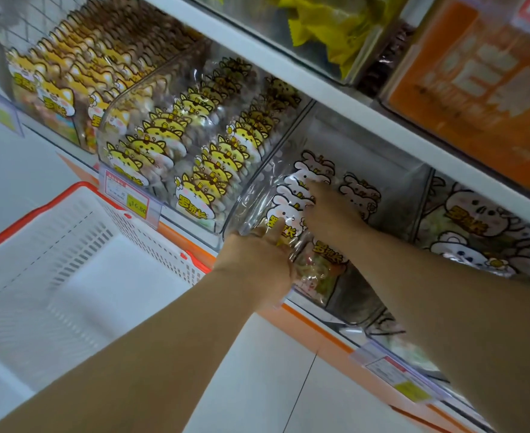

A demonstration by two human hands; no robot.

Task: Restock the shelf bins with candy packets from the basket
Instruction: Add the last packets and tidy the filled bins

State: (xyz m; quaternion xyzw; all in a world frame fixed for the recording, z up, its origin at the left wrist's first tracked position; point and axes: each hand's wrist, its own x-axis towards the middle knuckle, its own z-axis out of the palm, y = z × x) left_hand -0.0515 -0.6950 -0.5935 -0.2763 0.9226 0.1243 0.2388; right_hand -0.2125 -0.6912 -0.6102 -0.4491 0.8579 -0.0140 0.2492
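1. Lower left: basket (pixel 79 232), white mesh with a red rim, its inside floor in view. It sits just off the shelf edge (pixel 182 232), which is orange.
2. Upper left: bin of orange-cat packets (pixel 54 89), packed tight front to back.
3. Next bin: yellow-cat packets (pixel 170 145) in two full rows. The price tag (pixel 129 198) below reads "16.80" on a yellow patch; the rest is blurred.
4. Centre: clear bin (pixel 251 195) with rabbit packets (pixel 292 198). The left row is stacked to the front wall, a shorter row sits to its right, and there is open room behind it.
5. Left hand (pixel 257 260) is at the bin front and grips the front rabbit packet, thumb on its face and fingers curled at its edge.
6. Right hand (pixel 332 217) is inside the bin. Its index finger (pixel 312 187) is straight, touching the packet tops; the other fingers are hidden.
7. Right: bear packets (pixel 476 226) in the neighbouring bin.
8. Packet labels carry yellow Chinese characters, too blurred to read.
9. Top right: orange sign (pixel 476 82), text illegible.
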